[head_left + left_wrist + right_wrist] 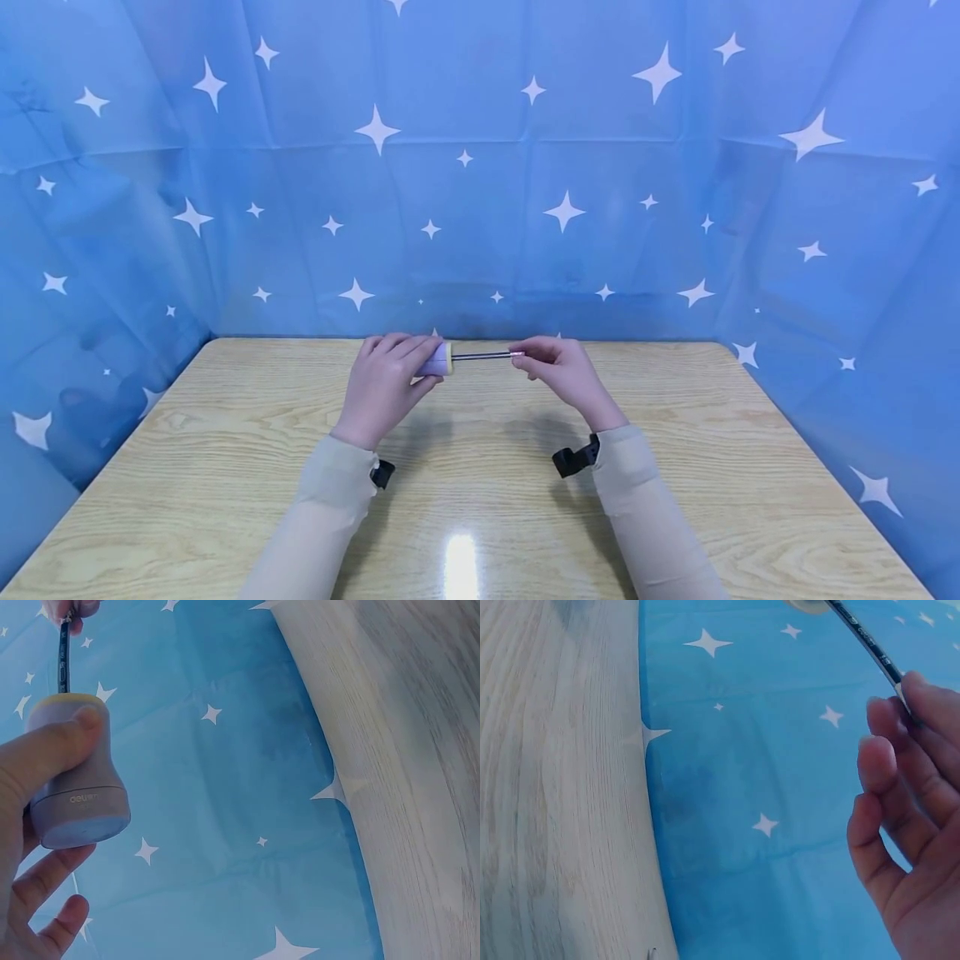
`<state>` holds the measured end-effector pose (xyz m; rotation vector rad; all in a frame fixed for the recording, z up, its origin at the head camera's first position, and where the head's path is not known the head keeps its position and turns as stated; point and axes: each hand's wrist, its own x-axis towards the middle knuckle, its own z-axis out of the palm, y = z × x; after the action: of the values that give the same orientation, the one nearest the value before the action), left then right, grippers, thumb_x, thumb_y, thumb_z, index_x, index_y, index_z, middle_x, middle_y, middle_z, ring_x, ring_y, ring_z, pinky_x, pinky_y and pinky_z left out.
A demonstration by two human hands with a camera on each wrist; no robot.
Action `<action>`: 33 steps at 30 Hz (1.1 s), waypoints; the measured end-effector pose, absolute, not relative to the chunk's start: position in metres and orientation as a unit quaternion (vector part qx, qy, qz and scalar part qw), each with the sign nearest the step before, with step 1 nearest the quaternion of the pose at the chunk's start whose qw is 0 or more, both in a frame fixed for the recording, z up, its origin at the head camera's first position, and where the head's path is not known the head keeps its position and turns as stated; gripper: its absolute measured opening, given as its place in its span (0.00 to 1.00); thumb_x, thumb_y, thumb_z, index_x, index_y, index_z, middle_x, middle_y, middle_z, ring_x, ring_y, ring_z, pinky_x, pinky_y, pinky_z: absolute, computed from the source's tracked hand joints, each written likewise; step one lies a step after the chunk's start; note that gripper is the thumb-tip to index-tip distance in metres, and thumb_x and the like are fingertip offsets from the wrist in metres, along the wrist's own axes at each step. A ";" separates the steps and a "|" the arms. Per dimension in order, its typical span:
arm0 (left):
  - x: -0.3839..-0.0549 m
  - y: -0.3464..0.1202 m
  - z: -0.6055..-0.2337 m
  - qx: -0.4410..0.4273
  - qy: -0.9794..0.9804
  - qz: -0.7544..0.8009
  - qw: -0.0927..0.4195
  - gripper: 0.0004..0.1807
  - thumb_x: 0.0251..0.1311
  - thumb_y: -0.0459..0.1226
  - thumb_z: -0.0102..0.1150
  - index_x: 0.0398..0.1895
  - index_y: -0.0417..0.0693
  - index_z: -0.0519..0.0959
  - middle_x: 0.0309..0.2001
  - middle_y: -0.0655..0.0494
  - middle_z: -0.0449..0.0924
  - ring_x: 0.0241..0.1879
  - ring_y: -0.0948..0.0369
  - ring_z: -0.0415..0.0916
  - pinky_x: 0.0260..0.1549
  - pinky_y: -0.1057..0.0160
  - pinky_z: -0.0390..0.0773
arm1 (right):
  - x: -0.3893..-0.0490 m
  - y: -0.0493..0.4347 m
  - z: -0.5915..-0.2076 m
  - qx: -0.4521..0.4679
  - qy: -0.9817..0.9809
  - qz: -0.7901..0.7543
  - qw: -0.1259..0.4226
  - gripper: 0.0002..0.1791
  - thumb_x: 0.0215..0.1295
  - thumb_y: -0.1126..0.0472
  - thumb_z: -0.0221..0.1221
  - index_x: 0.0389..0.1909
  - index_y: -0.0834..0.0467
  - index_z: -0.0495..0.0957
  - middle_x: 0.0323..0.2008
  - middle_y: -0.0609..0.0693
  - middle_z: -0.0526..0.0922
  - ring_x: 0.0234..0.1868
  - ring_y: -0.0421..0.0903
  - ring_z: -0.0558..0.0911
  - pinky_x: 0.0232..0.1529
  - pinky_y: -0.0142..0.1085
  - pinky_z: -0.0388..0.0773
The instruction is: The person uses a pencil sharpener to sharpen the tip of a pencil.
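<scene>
Above the far part of the table, my left hand [384, 385] grips a pale purple pencil sharpener [433, 362] with a yellow rim. In the left wrist view the sharpener [81, 769] shows a waisted body with small lettering, the thumb lying along its side. A dark pencil [482, 357] runs from the yellow end across to my right hand [567, 375]. Thumb and fingertips there pinch the pencil's outer end, as the right wrist view shows on the pencil [866, 643]. The pencil's inner end is hidden inside the sharpener.
Both hands are over a light wood-grain table [480, 467], near its back edge. A blue curtain [480, 250] with white stars surrounds it at the back and both sides. Black wrist mounts [576, 458] sit at the sleeve cuffs.
</scene>
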<state>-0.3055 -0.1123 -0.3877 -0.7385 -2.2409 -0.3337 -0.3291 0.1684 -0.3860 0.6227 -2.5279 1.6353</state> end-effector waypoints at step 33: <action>-0.303 -0.104 -0.389 -0.317 -0.846 -0.101 0.416 0.25 0.45 0.37 0.77 0.51 0.48 0.84 0.47 0.53 0.84 0.47 0.53 0.78 0.48 0.54 0.73 | -0.333 0.160 -0.397 0.154 -0.779 0.603 -0.076 0.26 0.75 0.48 0.49 0.23 0.65 0.71 0.15 0.53 0.68 0.20 0.60 0.72 0.31 0.43 0.76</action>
<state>-0.3034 -0.1040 -0.3890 -0.7954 -2.1250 -0.2530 -0.3326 0.1604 -0.3971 0.5074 -2.5730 1.9914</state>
